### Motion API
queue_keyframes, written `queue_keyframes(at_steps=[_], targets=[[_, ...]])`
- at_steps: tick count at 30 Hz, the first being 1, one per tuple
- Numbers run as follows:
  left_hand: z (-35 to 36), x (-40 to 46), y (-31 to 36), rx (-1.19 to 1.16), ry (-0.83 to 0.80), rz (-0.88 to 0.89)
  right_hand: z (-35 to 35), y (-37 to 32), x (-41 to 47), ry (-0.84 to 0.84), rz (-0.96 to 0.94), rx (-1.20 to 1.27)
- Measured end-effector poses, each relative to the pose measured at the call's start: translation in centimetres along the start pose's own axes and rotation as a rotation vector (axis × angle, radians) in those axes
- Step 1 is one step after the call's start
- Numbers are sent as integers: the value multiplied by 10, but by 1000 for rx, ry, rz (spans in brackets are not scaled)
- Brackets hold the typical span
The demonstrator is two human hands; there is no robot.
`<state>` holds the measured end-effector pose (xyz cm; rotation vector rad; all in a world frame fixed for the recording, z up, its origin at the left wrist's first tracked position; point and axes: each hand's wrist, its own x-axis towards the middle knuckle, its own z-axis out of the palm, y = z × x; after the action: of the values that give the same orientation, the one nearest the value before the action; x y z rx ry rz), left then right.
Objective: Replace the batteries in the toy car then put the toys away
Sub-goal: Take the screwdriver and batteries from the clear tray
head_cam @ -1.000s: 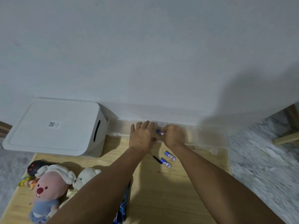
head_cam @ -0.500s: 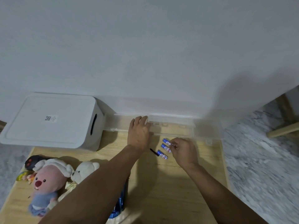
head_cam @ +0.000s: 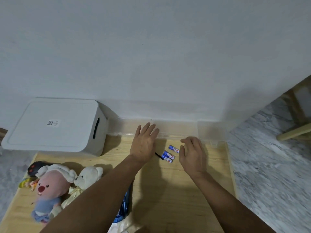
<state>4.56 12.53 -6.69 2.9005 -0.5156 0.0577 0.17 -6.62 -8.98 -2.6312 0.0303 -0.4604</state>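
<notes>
Three blue-and-white batteries (head_cam: 169, 154) lie on the wooden table (head_cam: 168, 190) between my hands, beside a small black stick (head_cam: 159, 156). A long clear plastic box (head_cam: 176, 129) runs along the wall behind them. My left hand (head_cam: 144, 144) rests flat with its fingers spread, fingertips on the box's front edge. My right hand (head_cam: 191, 153) hovers open just right of the batteries, holding nothing. The toy car is mostly hidden; a blue object (head_cam: 123, 206) shows under my left forearm.
A white lidded storage bin (head_cam: 55, 126) stands at the back left. A pink plush (head_cam: 50, 187), a white teddy bear (head_cam: 87, 177) and a dark toy (head_cam: 35, 168) lie at the left. Marble floor (head_cam: 269, 165) lies to the right.
My right hand brought a battery from the clear box down to the table, set it beside the other two and let go. My left hand stayed on the box.
</notes>
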Motion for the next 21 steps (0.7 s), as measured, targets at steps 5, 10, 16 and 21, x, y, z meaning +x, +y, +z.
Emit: queue_keyframes(at_steps=[5,10,16,21], targets=[[3,-5,5,114,-225,-8,4,5,8,-104,-34,-153],[-1,-7,9,183,-335,-32,-2,4,10,-155,-40,-174],[-1,-7,9,227,-383,-39,-5,0,10,-194,-25,-182],[-6,-10,10,237,-428,-45,-8,-3,9,-258,-18,-218]])
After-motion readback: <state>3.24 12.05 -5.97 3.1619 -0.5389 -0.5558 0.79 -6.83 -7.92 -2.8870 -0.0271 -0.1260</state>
